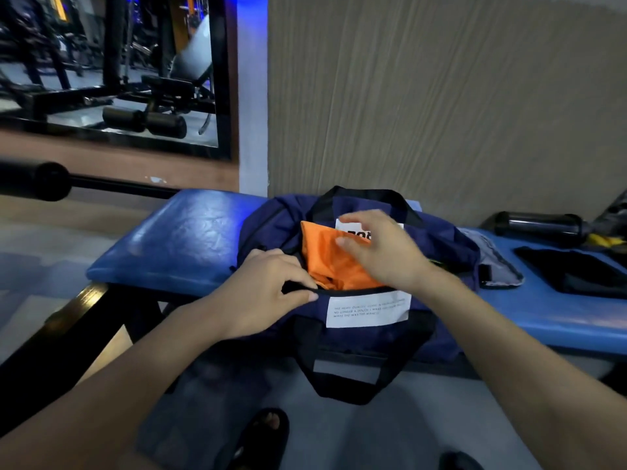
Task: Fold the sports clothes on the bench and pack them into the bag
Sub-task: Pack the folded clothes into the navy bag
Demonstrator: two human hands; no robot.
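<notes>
A navy duffel bag (441,245) with black handles and white labels lies on the blue padded bench (176,239), its top unzipped. An orange garment (330,257) sits in the opening. My left hand (268,293) grips the near edge of the opening at the zip. My right hand (383,249) hovers over the orange garment with loosely bent fingers, touching or just above it; I cannot tell which. A grey cloth (498,262) lies beside the bag on the right, and a black garment (576,269) lies further right on the bench.
A black bottle (539,223) and a yellow item (607,239) lie at the bench's far right against the wall. A black padded bar (34,179) sticks out on the left. A mirror (112,69) shows gym machines. My sandalled foot (264,435) is on the floor below.
</notes>
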